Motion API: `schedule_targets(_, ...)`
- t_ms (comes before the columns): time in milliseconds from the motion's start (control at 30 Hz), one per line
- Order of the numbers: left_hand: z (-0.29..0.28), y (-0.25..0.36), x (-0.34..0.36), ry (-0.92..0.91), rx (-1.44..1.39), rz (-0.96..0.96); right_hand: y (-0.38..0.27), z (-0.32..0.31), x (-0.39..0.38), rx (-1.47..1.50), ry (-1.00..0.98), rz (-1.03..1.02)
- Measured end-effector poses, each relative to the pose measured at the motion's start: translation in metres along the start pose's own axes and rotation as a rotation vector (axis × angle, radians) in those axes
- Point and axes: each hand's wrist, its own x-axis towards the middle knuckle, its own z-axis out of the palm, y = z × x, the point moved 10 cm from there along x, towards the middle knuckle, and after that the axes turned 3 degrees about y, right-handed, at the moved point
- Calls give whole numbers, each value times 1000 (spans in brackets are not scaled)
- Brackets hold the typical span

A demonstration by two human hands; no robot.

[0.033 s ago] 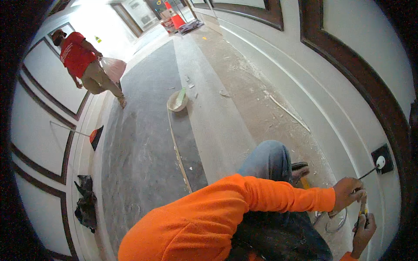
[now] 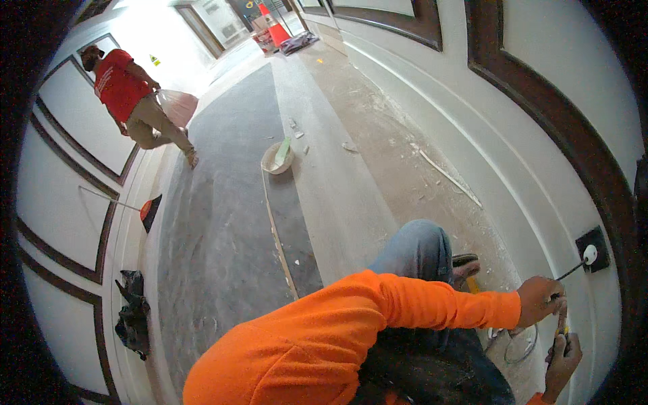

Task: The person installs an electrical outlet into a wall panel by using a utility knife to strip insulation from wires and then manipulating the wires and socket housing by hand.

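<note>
At the lower right, beside the wall, my left hand (image 2: 538, 301) is closed with its fingers pinched on a dark cable (image 2: 572, 270). That cable runs up to a white round fitting (image 2: 590, 254) on a black square wall plate (image 2: 598, 263). Just below, my right hand (image 2: 564, 358) is closed round a small yellow-and-black tool (image 2: 561, 331). The tool's upper end meets the fingertips of my left hand, and its exact kind cannot be made out. A loop of grey wire (image 2: 523, 354) hangs below my left wrist.
A white bucket (image 2: 278, 169) with a green scraper stands on grey floor covering. Left, a person in red (image 2: 121, 84) carries a translucent bag (image 2: 177, 106). A long-handled orange-and-black dustpan (image 2: 150, 210) and black plastic bag (image 2: 133, 314) lie along the left wall. Far off stands an orange cone (image 2: 277, 34).
The person in red has shifted their legs in mid-step. Both my hands stay by the cable, nearly where they were.
</note>
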Motion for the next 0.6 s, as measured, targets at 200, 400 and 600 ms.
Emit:
schedule_targets(200, 45, -55, 8, -282, 435, 57, 9, -48, 2, -263, 132, 118)
schedule_targets(400, 23, -32, 8, -239, 196, -17, -38, -83, 30, -454, 346, -177)
schedule_targets(600, 59, 14, 37, -295, 199, 105, -70, -108, 38, -884, 570, -454)
